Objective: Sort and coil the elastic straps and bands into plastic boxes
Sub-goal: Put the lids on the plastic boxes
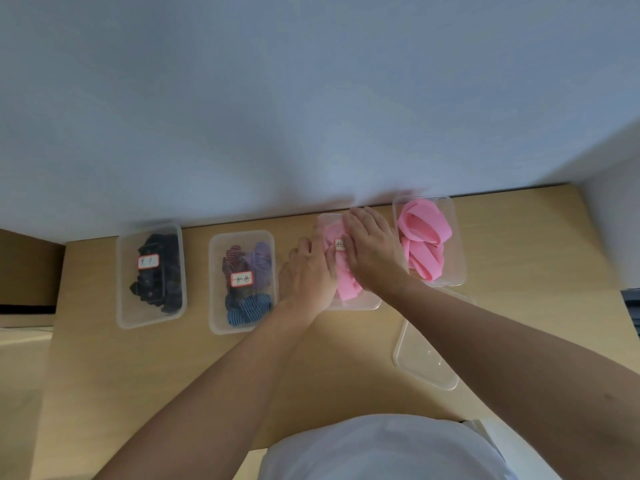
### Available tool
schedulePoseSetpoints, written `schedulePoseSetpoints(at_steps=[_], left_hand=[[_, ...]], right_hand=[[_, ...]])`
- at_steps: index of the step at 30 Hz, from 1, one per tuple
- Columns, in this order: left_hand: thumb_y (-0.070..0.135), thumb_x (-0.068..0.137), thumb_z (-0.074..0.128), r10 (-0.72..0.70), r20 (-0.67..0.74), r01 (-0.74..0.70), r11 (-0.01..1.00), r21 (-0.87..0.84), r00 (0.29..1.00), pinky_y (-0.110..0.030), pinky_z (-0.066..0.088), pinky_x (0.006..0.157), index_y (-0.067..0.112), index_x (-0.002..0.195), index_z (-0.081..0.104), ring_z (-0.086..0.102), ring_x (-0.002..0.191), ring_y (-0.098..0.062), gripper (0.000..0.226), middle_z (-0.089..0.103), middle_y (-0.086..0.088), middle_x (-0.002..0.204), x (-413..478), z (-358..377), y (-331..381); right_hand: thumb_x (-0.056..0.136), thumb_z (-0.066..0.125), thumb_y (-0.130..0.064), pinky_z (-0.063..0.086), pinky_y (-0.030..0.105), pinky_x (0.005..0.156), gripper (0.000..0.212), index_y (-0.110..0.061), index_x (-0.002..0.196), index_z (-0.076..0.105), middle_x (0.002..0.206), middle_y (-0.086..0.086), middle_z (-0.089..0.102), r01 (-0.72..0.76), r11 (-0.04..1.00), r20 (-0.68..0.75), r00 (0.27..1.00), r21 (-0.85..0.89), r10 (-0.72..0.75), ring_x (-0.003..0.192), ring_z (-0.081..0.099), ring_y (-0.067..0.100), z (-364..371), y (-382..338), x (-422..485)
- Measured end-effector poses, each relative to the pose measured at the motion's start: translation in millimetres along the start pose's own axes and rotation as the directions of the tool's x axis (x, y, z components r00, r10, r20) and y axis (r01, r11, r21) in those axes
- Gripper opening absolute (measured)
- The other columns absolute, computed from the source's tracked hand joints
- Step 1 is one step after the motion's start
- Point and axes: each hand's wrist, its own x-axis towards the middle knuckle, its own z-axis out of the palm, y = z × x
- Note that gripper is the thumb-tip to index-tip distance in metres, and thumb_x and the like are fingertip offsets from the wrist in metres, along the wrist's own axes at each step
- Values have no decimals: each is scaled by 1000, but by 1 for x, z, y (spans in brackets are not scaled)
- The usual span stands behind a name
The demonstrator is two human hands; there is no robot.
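Four clear rectangular plastic boxes stand in a row along the far edge of a light wooden table (166, 368), against a pale wall (311, 98).

Far left: clear box of black bands (128, 313), closed by a lid bearing a red-bordered white label (148, 261).

Next: clear box of striped and purple bands (216, 323), likewise lidded and labelled.

Centre right: clear box of pink elastic bands (367, 304), its labelled lid largely covered by both hands. The left hand (308, 271) lies flat on the lid's left half, fingers straight and together, pointing toward the wall. The right hand (374, 247) lies flat on the right half, fingers likewise extended. Neither hand curls round anything, and both palms press down.

Far right: clear box of coiled pink bands (457, 265), holding wide loops on edge.

Nearer the person than that box, a separate clear plastic lid (426, 358) lies flat on the table, partly hidden by the right forearm (485, 327).
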Motion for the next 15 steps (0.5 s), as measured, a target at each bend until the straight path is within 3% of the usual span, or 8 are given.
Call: schedulePoseSetpoints(at_steps=[3, 7, 11, 15], left_hand=[[44, 106, 32, 26, -22, -23, 992, 121, 999, -46, 47, 85, 15, 161, 23, 57, 106, -35, 63, 57, -15, 131, -1, 0, 1], [43, 108, 27, 14, 9, -16, 978, 210, 1000, -48, 46, 94, 11, 161, 19, 42, 133, -34, 62, 31, -11, 162, 2, 0, 6], [44, 107, 21, -22, 58, 7, 970, 244, 998, -47, 46, 96, 12, 162, 11, 34, 141, -32, 64, 34, -7, 157, 5, -2, 10], [46, 108, 20, -49, 51, 35, 970, 242, 997, -48, 41, 105, 11, 161, 7, 34, 142, -33, 65, 35, -10, 156, 6, -2, 12]], right_hand=[[106, 41, -32, 29, 51, 118, 50, -6, 148, 47, 158, 10, 41, 49, 994, 28, 999, -100, -47, 150, 29, 30, 3, 1, 0], [107, 31, -35, 16, 56, 122, 56, -7, 156, 32, 165, 9, 25, 76, 980, 104, 993, -185, -57, 155, 13, 32, 8, 1, 1], [108, 19, -38, 12, 55, 124, 59, -11, 160, 19, 169, 6, 12, 110, 972, 185, 980, -205, -72, 156, 0, 32, 9, 4, 5], [107, 22, -38, 8, 55, 125, 59, -11, 160, 16, 169, 8, 5, 114, 979, 213, 974, -171, -76, 155, -6, 33, 6, 3, 9]])
